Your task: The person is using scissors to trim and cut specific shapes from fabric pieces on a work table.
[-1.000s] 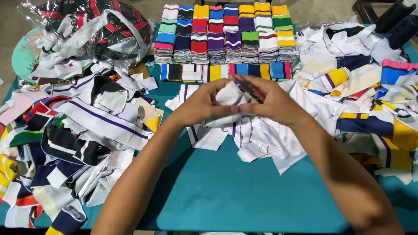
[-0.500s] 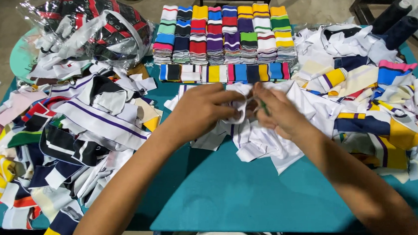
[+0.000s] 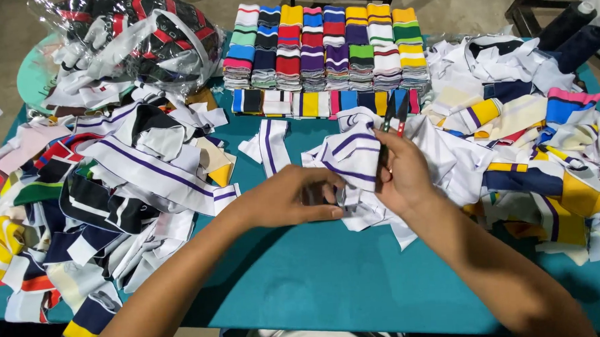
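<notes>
Both hands work mid-table over the teal tabletop (image 3: 360,301). Right hand (image 3: 403,174) grips a white knit strip with purple stripes (image 3: 353,153) and also has a small pair of thread snips (image 3: 393,117) pinched against it, dark blades with red on one pointing up and away from the person. Left hand (image 3: 294,199) is curled closed on the lower end of the same strip, fingertips touching the fabric just beside the right hand; what exactly sits under the fingers is hidden. The strip lies on top of a loose white pile (image 3: 448,162) spreading right of centre. A second white strip with purple lines (image 3: 270,143) lies flat just left of it, apart from both hands. Far side of the table: neat stacks of folded striped knit bands (image 3: 322,49) in rows, with a row of shorter coloured bands (image 3: 310,102) in front. Left: a big jumble of mixed collars and cuffs (image 3: 98,191), and a clear plastic bag (image 3: 139,41) stuffed with more pieces behind it. Right: another heap of coloured pieces (image 3: 555,150), two dark thread cones (image 3: 574,32) at the far right corner.
</notes>
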